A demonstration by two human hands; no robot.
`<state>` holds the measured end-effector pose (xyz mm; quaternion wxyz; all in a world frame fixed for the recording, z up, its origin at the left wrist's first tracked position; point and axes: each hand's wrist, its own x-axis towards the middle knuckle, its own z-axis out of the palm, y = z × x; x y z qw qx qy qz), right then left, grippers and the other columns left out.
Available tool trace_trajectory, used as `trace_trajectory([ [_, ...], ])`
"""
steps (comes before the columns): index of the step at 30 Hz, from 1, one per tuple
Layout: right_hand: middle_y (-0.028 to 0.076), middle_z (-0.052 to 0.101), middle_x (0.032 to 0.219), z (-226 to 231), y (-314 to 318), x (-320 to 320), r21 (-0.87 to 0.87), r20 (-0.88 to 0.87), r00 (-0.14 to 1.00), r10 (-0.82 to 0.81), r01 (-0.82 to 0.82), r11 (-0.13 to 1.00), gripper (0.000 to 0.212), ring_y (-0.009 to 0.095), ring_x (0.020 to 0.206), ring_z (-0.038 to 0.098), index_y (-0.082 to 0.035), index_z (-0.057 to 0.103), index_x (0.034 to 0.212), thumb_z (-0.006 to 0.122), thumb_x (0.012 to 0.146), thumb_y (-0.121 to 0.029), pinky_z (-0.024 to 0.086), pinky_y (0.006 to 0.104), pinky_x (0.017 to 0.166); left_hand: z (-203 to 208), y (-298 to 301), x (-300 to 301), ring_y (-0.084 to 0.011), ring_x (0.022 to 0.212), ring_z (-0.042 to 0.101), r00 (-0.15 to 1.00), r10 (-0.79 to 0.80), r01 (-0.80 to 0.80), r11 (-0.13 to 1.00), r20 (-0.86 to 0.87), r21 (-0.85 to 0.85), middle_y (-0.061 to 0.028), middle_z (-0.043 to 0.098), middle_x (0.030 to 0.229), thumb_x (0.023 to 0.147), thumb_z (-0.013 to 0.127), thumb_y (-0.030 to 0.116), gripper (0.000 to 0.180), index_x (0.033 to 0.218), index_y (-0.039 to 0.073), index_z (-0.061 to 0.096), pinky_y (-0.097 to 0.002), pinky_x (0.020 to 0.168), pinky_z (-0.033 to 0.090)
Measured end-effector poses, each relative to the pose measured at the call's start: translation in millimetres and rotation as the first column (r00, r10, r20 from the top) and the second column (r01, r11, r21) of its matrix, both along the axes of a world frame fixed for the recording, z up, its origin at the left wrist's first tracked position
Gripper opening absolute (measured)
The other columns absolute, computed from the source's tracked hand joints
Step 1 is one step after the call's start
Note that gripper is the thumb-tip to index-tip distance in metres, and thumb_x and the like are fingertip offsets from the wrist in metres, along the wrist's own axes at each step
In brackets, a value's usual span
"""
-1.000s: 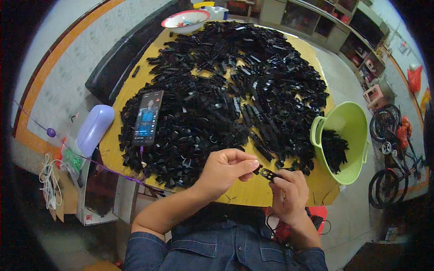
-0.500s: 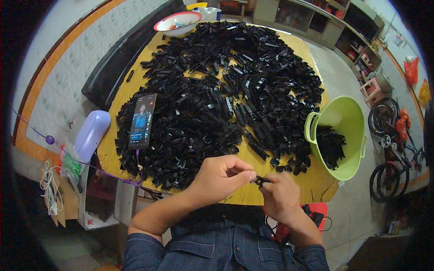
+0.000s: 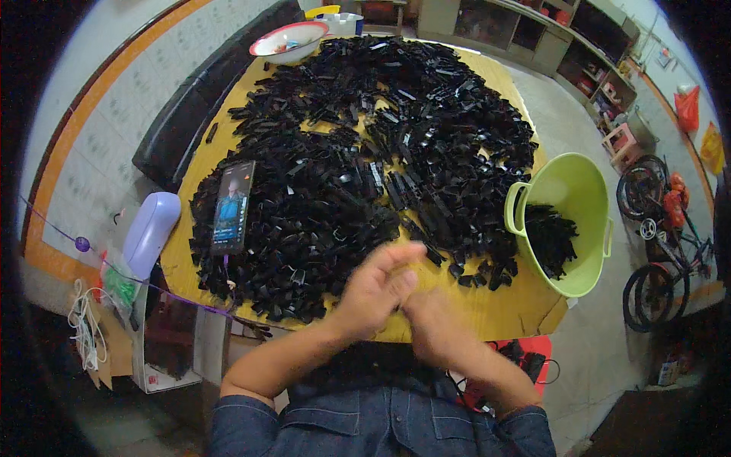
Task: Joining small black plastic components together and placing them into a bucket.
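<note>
Close together over the near edge of the yellow table, my two hands meet. My left hand (image 3: 375, 295) has its index finger stretched out and its thumb apart from it, with nothing visible between them. Smeared by motion, my right hand (image 3: 440, 324) lies against the left one's fingertips; its fingers are hidden, and I cannot see whether it holds anything. Just beyond the hands spreads a big heap of small black plastic pieces (image 3: 304, 236). On the right, a light green basket (image 3: 582, 251) with handles holds more black pieces.
A phone (image 3: 232, 206) with a lit screen rests on the heap at the left, a purple cord running from it. Beside the table lies a lilac rounded object (image 3: 152, 228). A red-rimmed bowl (image 3: 291, 43) sits at the far left corner. A bicycle (image 3: 670, 236) stands at the right.
Both hands have shifted left, and the right has swung in against the left. The small black piece held between them earlier no longer shows. The view has shifted slightly.
</note>
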<state>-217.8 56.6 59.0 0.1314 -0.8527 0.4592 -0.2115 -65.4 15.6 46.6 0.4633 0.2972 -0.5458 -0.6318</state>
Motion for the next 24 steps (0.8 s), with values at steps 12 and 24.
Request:
trace_trajectory([
  [12,0.009,0.054,0.068,-8.6,-51.2,-20.4,-0.259,-0.147,0.896,-0.42,0.374,0.89,0.023,0.029,0.066,0.055,-0.008,0.053,0.079,0.068,0.062,-0.015,0.046,0.0402,0.061,14.9,-2.3,44.1,-0.0223,0.083,0.05,0.343,0.615,0.461,0.548,0.71,-0.698,-0.0026,0.055,0.09,0.063,0.064,0.017,0.006,0.067,0.013,0.063,-0.0353,0.067,0.038],
  [24,0.009,0.054,0.089,14.9,-11.0,-23.9,0.091,0.408,0.883,-0.231,0.212,0.973,0.028,0.02,0.081,0.052,-0.003,0.051,0.085,0.068,0.065,0.006,0.043,0.0284,0.074,23.7,-3.3,12.4,-0.0191,0.079,0.06,0.863,0.339,-0.141,0.874,0.374,-0.465,-0.005,0.06,0.09,0.077,0.064,0.012,0.013,0.086,0.004,0.059,-0.0303,0.068,0.049],
])
